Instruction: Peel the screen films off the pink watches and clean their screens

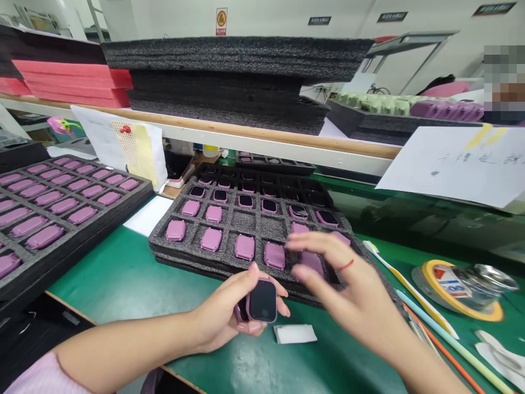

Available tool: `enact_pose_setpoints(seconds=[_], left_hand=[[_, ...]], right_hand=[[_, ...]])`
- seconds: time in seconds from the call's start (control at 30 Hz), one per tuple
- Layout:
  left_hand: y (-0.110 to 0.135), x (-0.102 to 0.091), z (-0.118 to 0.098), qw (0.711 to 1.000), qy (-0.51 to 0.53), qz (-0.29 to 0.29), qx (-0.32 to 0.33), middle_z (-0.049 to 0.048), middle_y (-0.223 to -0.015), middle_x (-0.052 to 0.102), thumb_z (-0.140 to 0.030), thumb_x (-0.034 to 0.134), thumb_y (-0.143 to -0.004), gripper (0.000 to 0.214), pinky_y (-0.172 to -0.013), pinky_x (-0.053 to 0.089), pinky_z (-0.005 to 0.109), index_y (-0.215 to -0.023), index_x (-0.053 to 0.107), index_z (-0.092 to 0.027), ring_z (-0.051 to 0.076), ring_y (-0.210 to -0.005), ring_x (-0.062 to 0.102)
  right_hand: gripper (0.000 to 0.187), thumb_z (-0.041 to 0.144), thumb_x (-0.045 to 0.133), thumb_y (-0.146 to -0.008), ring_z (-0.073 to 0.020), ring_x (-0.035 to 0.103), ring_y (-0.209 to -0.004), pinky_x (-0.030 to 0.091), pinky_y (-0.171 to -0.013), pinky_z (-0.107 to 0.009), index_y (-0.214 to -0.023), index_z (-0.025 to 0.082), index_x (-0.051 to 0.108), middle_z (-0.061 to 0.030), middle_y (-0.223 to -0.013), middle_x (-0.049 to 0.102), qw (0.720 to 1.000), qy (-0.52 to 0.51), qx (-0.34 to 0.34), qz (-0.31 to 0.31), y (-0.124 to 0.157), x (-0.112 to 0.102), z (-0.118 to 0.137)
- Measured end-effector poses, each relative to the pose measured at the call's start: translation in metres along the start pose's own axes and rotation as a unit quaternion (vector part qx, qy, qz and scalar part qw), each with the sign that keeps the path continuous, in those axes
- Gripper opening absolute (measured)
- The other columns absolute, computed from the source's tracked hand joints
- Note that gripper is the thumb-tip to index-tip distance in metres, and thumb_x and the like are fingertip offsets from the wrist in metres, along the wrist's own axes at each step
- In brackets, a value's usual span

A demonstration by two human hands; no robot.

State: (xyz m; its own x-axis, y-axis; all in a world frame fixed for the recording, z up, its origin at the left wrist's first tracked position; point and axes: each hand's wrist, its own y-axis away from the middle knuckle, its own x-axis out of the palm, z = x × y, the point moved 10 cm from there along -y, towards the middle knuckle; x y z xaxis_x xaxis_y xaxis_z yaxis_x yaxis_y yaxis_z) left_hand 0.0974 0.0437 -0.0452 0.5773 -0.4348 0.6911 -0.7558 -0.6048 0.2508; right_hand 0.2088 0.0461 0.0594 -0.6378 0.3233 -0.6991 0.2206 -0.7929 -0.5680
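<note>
My left hand (232,312) is closed around a purple smartwatch body (261,301), holding it upright with its dark screen facing me, just in front of the foam tray. My right hand (340,279) hovers with fingers spread and slightly blurred, over the tray's near right corner, holding nothing. The black foam tray (254,221) carries several purple watch bodies, some face down, some screen up, with a few pockets vacant. A small white wipe (295,334) lies on the green mat below the held watch.
A second foam tray (88,227) full of purple watch bodies sits at left. A tape roll (457,284) and thin sticks (410,287) lie at right. Stacks of black foam (229,76) fill the shelf behind. A paper sheet (459,164) hangs at right.
</note>
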Motion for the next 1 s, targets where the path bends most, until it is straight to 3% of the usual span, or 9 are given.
enact_pose_setpoints(seconds=[0.07,0.17,0.43,0.53,0.63,0.7,0.77,0.9,1.0], left_hand=[[-0.001,-0.001,0.004,0.999,0.028,-0.002,-0.016,0.0051,-0.072,0.068,-0.063,0.069,-0.078,0.053,-0.043,0.026,0.019,-0.088,0.068,-0.011,0.004,-0.04,0.044],[-0.003,-0.002,0.008,0.998,0.045,-0.008,-0.032,0.0042,-0.071,0.067,-0.066,0.07,-0.076,0.055,-0.042,0.027,0.02,-0.086,0.069,-0.011,0.004,-0.037,0.042],[-0.001,0.006,0.003,0.996,0.076,0.029,-0.026,-0.0003,-0.065,0.059,-0.06,0.072,-0.078,0.049,-0.042,0.017,0.02,-0.078,0.064,-0.011,0.002,-0.038,0.036],[-0.001,0.01,0.003,0.995,0.082,0.054,-0.024,-0.0023,-0.06,0.056,-0.058,0.069,-0.083,0.046,-0.043,0.016,0.021,-0.08,0.063,-0.012,0.003,-0.038,0.034],[0.0,0.011,0.005,0.994,0.079,0.062,-0.033,0.0025,-0.073,0.066,-0.064,0.07,-0.081,0.052,-0.043,0.017,0.022,-0.09,0.068,-0.012,0.002,-0.037,0.035],[0.0,0.012,0.004,0.994,0.077,0.067,-0.031,0.0043,-0.078,0.069,-0.064,0.071,-0.079,0.054,-0.043,0.018,0.022,-0.094,0.069,-0.013,0.002,-0.036,0.036],[0.001,0.013,0.003,0.994,0.078,0.077,-0.028,0.0038,-0.076,0.069,-0.065,0.07,-0.08,0.053,-0.042,0.018,0.022,-0.094,0.07,-0.013,0.003,-0.037,0.036],[0.002,0.012,0.004,0.994,0.071,0.079,-0.035,0.0038,-0.079,0.07,-0.069,0.068,-0.078,0.059,-0.042,0.022,0.022,-0.098,0.07,-0.013,0.004,-0.038,0.038],[0.003,0.009,0.005,0.996,0.054,0.061,-0.043,0.0036,-0.08,0.07,-0.071,0.069,-0.076,0.061,-0.045,0.03,0.023,-0.096,0.07,-0.014,0.003,-0.038,0.039]], right_hand=[[0.032,0.044,0.069,-0.09,-0.0236,0.065,-0.117,0.057,-0.096,-0.036,-0.114,0.026,0.058,-0.0085,-0.121,0.068,0.996,-0.059,-0.046,0.052,0.005,0.013,0.032],[0.043,0.041,0.076,-0.085,-0.0236,0.064,-0.118,0.056,-0.097,-0.036,-0.117,0.025,0.052,-0.01,-0.12,0.067,0.993,-0.081,-0.064,0.06,0.012,0.021,0.047],[0.006,0.018,0.068,-0.089,-0.0196,0.068,-0.106,0.056,-0.092,-0.031,-0.091,0.022,0.063,-0.0078,-0.112,0.068,0.991,-0.104,-0.076,0.02,0.007,0.016,0.057],[0.01,0.017,0.069,-0.089,-0.0169,0.07,-0.092,0.058,-0.082,-0.027,-0.083,0.024,0.068,-0.0035,-0.098,0.072,0.988,-0.144,-0.025,-0.044,0.005,0.002,0.048],[0.012,0.017,0.069,-0.09,-0.0152,0.071,-0.082,0.06,-0.076,-0.025,-0.083,0.027,0.069,-0.0002,-0.084,0.072,0.969,-0.19,0.057,-0.146,0.014,-0.017,0.026],[0.009,0.019,0.068,-0.092,-0.0157,0.073,-0.085,0.062,-0.077,-0.025,-0.088,0.027,0.069,-0.0008,-0.086,0.074,0.956,-0.222,0.092,-0.171,0.02,-0.02,0.016],[0.011,0.026,0.072,-0.09,-0.0186,0.073,-0.097,0.063,-0.086,-0.028,-0.101,0.028,0.069,-0.0035,-0.101,0.075,0.958,-0.243,0.089,-0.124,0.021,-0.01,0.016],[0.057,0.039,0.084,-0.077,-0.0269,0.064,-0.121,0.057,-0.101,-0.039,-0.128,0.03,0.06,-0.0083,-0.127,0.067,0.978,-0.202,0.04,0.007,0.02,0.02,0.03],[0.055,0.036,0.08,-0.082,-0.0261,0.064,-0.122,0.058,-0.1,-0.039,-0.131,0.03,0.057,-0.0085,-0.126,0.067,0.986,-0.168,0.012,0.019,0.021,0.025,0.037]])
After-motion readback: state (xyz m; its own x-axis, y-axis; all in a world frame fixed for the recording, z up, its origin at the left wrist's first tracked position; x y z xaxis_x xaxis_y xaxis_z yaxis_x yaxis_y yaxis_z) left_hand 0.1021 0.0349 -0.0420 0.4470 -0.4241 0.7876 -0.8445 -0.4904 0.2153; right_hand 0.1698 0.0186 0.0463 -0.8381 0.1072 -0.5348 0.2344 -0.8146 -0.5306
